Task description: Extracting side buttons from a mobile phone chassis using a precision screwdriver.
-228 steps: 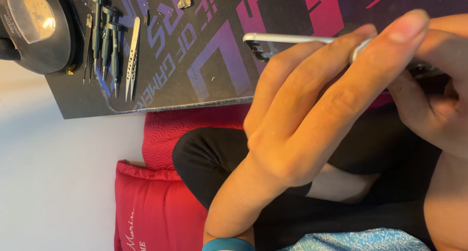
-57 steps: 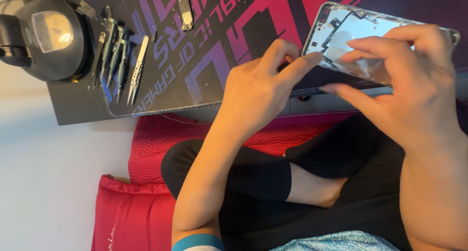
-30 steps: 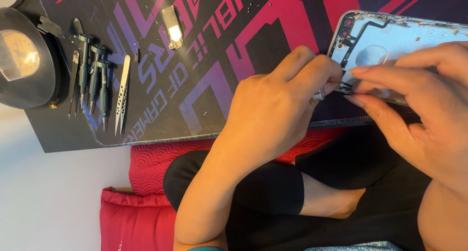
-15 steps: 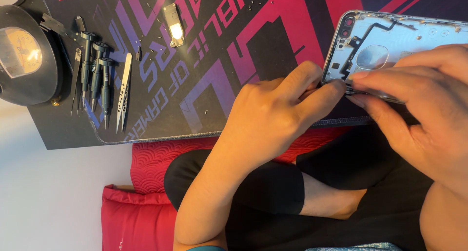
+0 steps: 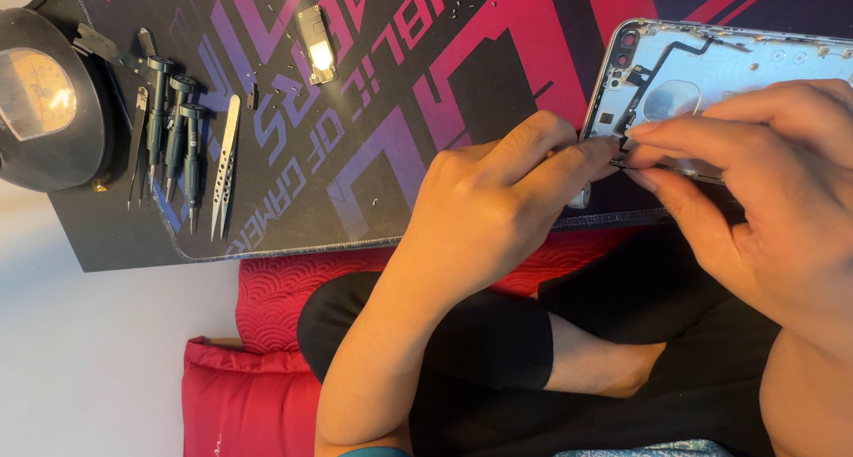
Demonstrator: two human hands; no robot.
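A dark work mat (image 5: 373, 137) with pink and purple patterning is laid across the upper part of the view, and below it crossed legs in black are seen on a red cushion (image 5: 267, 395). The left hand (image 5: 484, 217) is extended up from the lower middle, forearm rising steeply, knuckles turned to the camera. Its fingers (image 5: 569, 159) are drawn together and pressed against the lower left edge of an opened phone housing (image 5: 711, 75), which is lying at the mat's upper right. The right hand (image 5: 755, 208) is brought in from the right, its fingers stretched leftward and pinched on the same edge, fingertip to fingertip with the left. Whether a small part is gripped between them cannot be told. At the mat's left, a round black device (image 5: 49, 111) is set, with screwdrivers (image 5: 173, 128) and tweezers (image 5: 225, 159) laid beside it, well apart from both hands. A small rectangular component (image 5: 315, 44) is lying near the top edge.
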